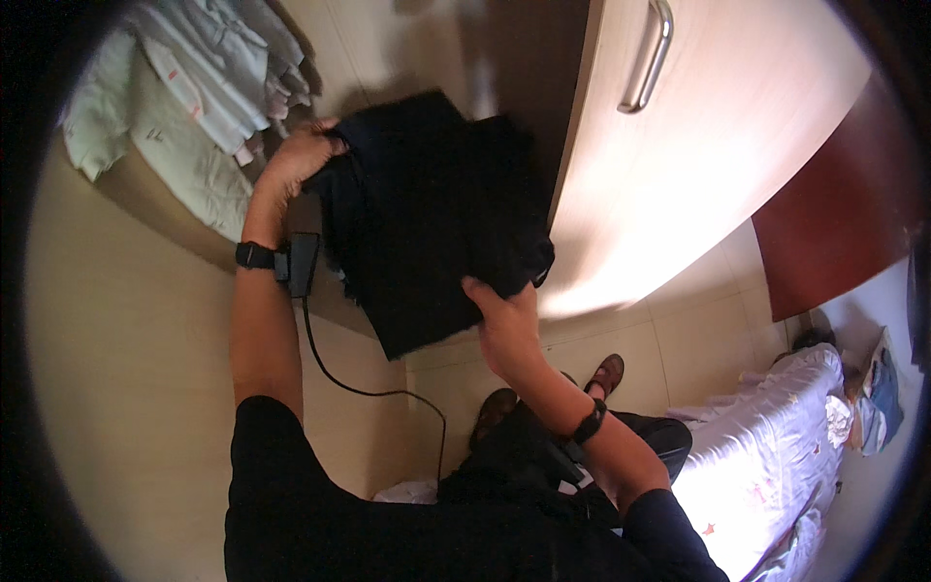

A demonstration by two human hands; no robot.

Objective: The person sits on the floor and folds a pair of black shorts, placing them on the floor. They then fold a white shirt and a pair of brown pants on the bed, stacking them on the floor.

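A folded black garment [427, 213] is held up between my two hands in front of an open wardrobe; what kind of garment it is I cannot make out. My left hand [303, 160] grips its upper left edge, with the fingers partly hidden in the folds. At the lower right edge, my right hand [506, 325] pinches the cloth, thumb on top and the other fingers underneath. Pale clothes [194, 107] hang just left of my left hand.
The wardrobe door [698, 165] with a metal handle [650, 58] stands to the right. A bed with a pale patterned sheet [756, 456] is at lower right, below a reddish-brown panel [834, 213]. A black cable [388, 393] trails from a device on my left wrist.
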